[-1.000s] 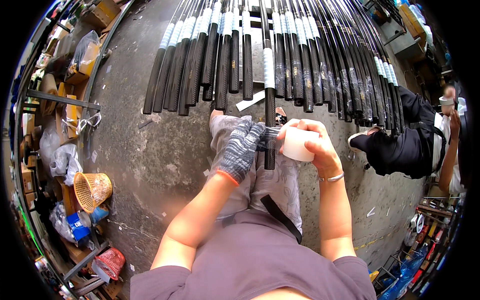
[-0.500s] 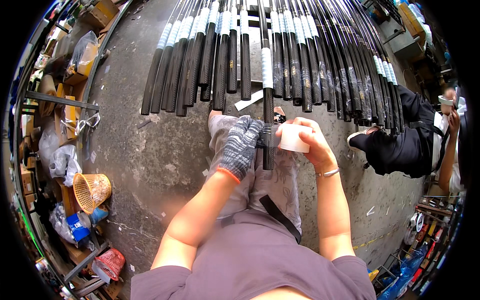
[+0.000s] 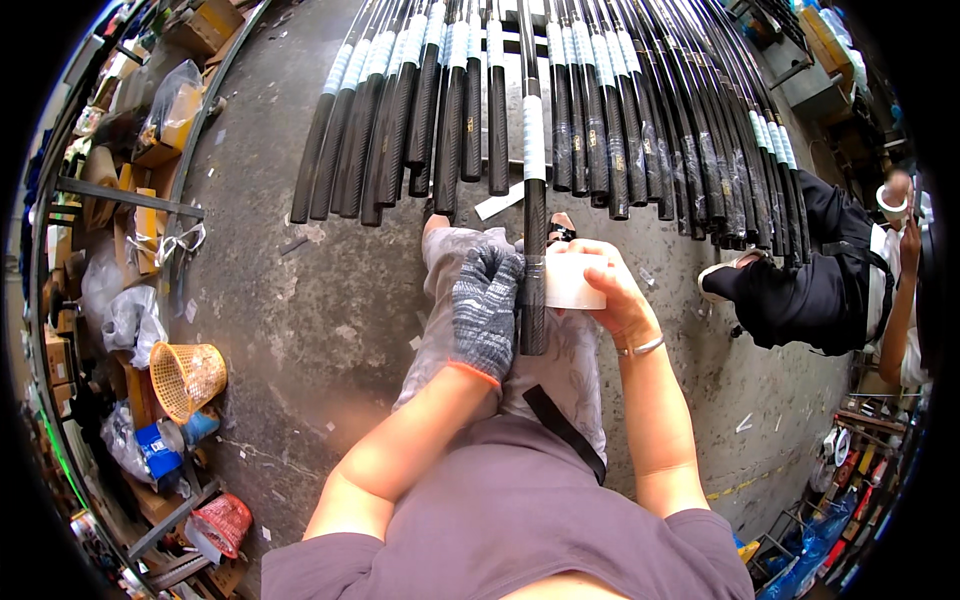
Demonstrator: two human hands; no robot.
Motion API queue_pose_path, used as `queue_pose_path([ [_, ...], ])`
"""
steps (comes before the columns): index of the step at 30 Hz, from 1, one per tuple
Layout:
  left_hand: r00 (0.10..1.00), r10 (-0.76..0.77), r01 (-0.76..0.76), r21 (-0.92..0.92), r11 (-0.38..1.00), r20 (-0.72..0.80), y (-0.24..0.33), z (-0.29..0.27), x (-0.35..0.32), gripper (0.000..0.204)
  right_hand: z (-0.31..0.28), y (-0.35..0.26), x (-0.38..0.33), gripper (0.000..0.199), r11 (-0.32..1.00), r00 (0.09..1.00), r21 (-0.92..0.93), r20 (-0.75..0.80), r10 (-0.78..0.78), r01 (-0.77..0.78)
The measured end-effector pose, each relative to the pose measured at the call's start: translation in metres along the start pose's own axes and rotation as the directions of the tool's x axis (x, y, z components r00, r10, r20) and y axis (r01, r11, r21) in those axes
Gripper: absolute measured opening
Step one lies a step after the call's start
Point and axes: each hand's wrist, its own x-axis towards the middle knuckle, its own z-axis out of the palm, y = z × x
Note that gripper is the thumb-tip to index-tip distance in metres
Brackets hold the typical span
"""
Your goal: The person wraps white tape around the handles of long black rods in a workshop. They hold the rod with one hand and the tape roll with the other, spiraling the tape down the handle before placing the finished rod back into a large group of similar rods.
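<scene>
Gloved left hand (image 3: 487, 312) clamped round a black rod (image 3: 533, 250) held over the knees, bare right hand (image 3: 610, 295) gripping a white tape roll (image 3: 572, 281) pressed against the rod's right side — hands close together, more black rods (image 3: 620, 120) lying on the concrete floor (image 3: 300, 300) ahead.

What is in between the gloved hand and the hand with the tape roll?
In the head view, a black rod stands between the gloved left hand and the right hand holding the white tape roll.
</scene>
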Motion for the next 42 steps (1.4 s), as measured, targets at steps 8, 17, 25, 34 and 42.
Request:
queue_pose_path([
  [8,0.940,-0.127,-0.070,0.545,0.835,0.315,0.066,-0.015,-0.040,0.034,0.019,-0.001,-0.007,0.035,0.994,1.000,-0.111,-0.006,-0.012,0.012],
  [17,0.928,-0.311,0.236,0.324,0.916,0.204,0.057,-0.011,-0.053,0.019,0.048,-0.022,-0.017,0.028,0.923,0.997,-0.378,0.004,-0.076,0.072],
  [25,0.893,-0.409,0.401,0.081,0.912,0.186,0.044,-0.024,-0.051,0.024,0.032,0.001,-0.009,0.023,0.984,0.990,-0.146,-0.103,0.092,-0.106],
  [34,0.939,-0.268,0.182,0.348,0.920,0.218,0.039,-0.035,-0.054,0.020,0.025,0.011,0.007,0.045,0.957,0.998,-0.284,-0.025,0.054,-0.058],
  [42,0.799,-0.349,0.027,0.551,0.834,0.489,0.034,-0.051,-0.047,0.018,0.020,0.029,0.007,0.063,0.965,0.977,0.261,0.210,-0.026,-0.030],
])
